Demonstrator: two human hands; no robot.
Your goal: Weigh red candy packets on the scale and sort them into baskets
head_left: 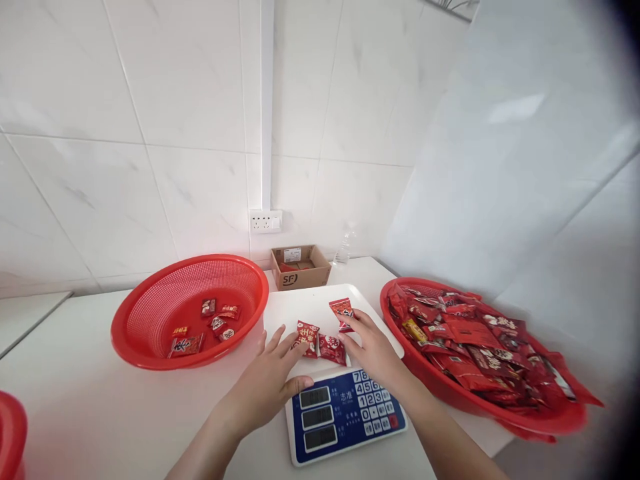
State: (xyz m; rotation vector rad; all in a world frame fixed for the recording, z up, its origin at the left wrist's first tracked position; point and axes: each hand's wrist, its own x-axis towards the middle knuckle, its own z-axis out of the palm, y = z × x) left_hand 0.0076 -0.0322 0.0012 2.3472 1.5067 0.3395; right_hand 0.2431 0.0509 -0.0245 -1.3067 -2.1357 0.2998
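A white scale pan [300, 307] on a blue electronic scale [345, 413] holds three red snack packets. My left hand [267, 380] lies open with its fingertips on the left packet [306, 337]. My right hand [373, 350] is spread, its fingers touching the far packet [343, 312] and the middle packet [333, 348]. Neither hand grips anything.
A red mesh basket [150, 313] at the left holds a few red packets. A red basket [500, 407] at the right is heaped with several red packets. A small cardboard box [300, 267], a clear bottle [344, 248] and a wall socket [266, 221] sit behind.
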